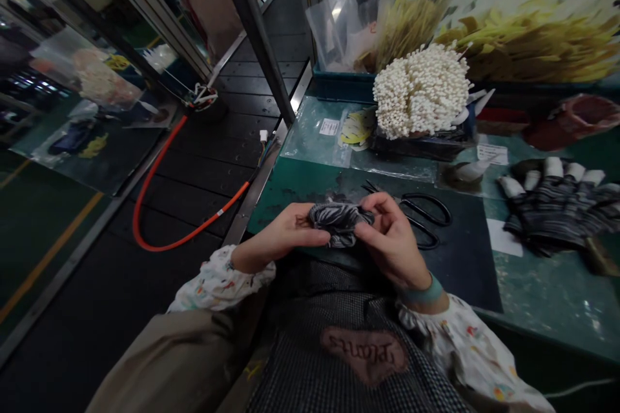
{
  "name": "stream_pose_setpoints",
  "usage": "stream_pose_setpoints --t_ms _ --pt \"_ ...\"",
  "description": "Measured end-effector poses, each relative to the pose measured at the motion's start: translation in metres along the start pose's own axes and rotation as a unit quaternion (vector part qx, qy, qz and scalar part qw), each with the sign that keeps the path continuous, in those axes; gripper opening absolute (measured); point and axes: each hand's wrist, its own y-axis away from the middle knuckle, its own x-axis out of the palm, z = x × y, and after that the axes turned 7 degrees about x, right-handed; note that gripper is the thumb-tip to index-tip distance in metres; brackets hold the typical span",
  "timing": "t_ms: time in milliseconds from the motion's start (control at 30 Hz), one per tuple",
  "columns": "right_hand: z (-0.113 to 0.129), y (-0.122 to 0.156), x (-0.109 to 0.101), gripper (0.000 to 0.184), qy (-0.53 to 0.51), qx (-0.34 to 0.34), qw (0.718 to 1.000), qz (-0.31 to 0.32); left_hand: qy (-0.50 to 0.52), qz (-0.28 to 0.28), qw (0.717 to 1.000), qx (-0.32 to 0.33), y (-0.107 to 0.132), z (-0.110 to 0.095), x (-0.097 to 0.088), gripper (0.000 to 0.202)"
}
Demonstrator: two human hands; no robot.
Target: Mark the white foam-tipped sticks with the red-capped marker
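Between my two hands, above the table's near edge, is a bunched grey-and-black striped knit fabric (341, 214), possibly a glove. My left hand (298, 229) grips its left side, thumb laid along the lower front. On the right side my right hand (390, 235) pinches it between thumb and fingers. Black-handled scissors (426, 219) lie on the dark mat just beyond my right hand, their blades partly hidden by it. Farther right, striped gloves (557, 200) with white fingertips rest in a pile on the table.
A bundle of white-tipped stems (421, 90) sits in a dark tray. Behind it, a teal bin (341, 85) holds yellow stalks and plastic bags. A red container (576, 119) stands at right. An orange cable (140, 193) loops over the dark slatted conveyor (194, 161) at left. A person is beyond.
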Motion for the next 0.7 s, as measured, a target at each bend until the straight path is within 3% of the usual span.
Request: stream_pose_setpoints --t_ms 100,200,300,400,467,533,600,700 --pt "-0.001 0.000 0.000 0.033 0.146 -0.112 0.981 -0.058 -0.177 -0.032 0.982 0.055 0.000 -0.001 -0.002 0.025" --pt "-0.011 -0.001 0.001 0.032 0.263 -0.228 0.928 -0.133 -0.370 -0.074 0.901 0.214 0.001 0.013 0.006 0.019" --pt "-0.018 -0.007 -0.001 0.032 0.291 -0.302 0.887 -0.195 -0.481 -0.068 0.806 0.339 0.006 0.032 0.019 0.030" --pt "-0.016 -0.012 -0.004 0.030 0.285 -0.329 0.869 -0.234 -0.499 -0.037 0.773 0.390 0.010 0.043 0.029 0.043" --pt "-0.014 -0.013 -0.005 0.026 0.279 -0.325 0.872 -0.238 -0.489 -0.045 0.777 0.395 0.010 0.043 0.030 0.039" --pt "-0.014 -0.011 -0.004 0.025 0.280 -0.316 0.878 -0.226 -0.466 -0.068 0.798 0.377 0.008 0.041 0.028 0.031" --pt "-0.017 -0.007 -0.004 0.027 0.280 -0.308 0.884 -0.213 -0.402 -0.075 0.856 0.317 0.006 0.039 0.024 0.028" --pt "-0.021 -0.003 -0.005 0.028 0.288 -0.318 0.881 -0.201 -0.211 -0.042 0.958 0.190 0.005 0.044 0.020 0.040"
